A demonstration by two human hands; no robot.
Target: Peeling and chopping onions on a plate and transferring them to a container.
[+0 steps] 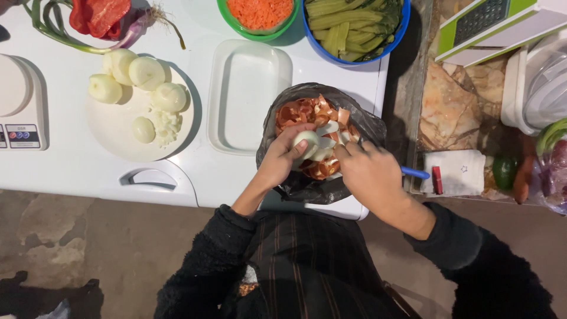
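One pale peeled onion (306, 142), left hand (282, 158), w/ skins

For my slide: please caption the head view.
Left hand holds round white peeled onion over black plastic bag.

This is a home kitchen set up for preparing vegetables. A white table (195, 177) carries a plate (112, 133) of peeled onions (146, 72), a green bowl (227, 15) of grated carrot (260, 12), a blue bowl (394, 36) of cut greens, a kitchen scale (18, 103), and a bag (301, 186) of onion skins. A vegetable slicer (490, 23) lies on a stone counter (449, 100).
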